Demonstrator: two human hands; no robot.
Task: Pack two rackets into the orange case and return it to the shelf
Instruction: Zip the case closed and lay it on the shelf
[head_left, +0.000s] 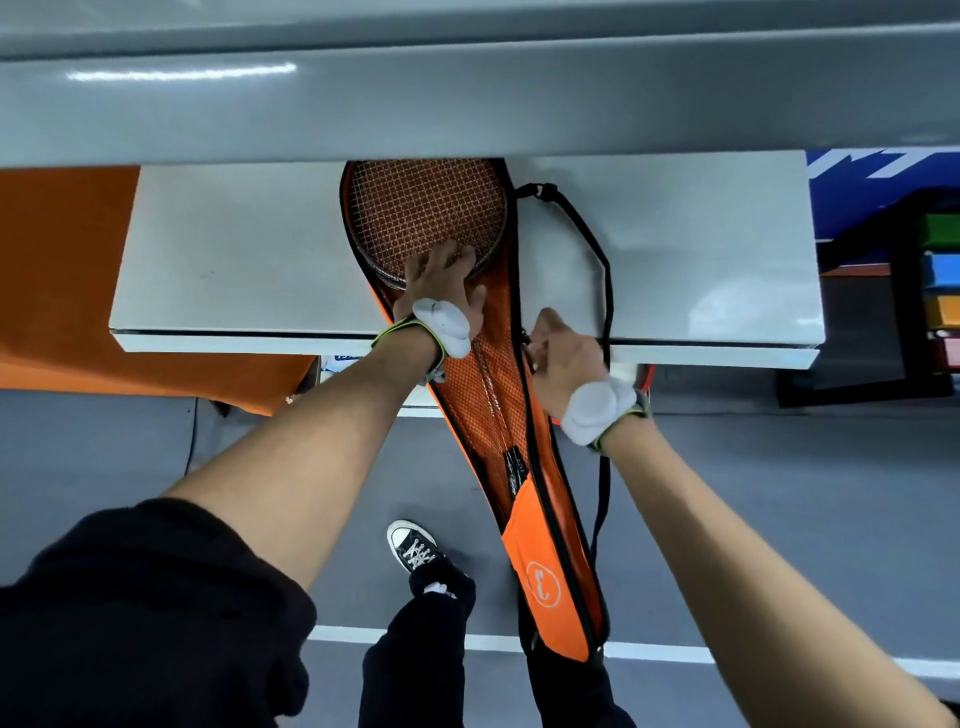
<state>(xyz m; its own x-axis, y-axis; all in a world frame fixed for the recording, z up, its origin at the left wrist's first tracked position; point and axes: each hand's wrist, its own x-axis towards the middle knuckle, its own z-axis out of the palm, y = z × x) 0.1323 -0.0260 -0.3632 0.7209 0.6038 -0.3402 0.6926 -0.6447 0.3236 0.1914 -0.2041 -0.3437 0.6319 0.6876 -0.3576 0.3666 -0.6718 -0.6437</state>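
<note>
The orange case lies open on a grey shelf, its narrow end hanging off the front edge toward me. Racket heads with orange-tinted strings rest in the wide end; their shafts run down under the mesh lining. My left hand presses flat on the lower rim of the racket heads, fingers spread. My right hand pinches the case's black zipper edge at the shelf's front edge. The black strap loops across the shelf to the right.
An upper grey shelf overhangs and hides the top of the case. An orange surface lies at the left, stacked coloured boxes at the right. Below are grey floor, a white line and my black sneaker.
</note>
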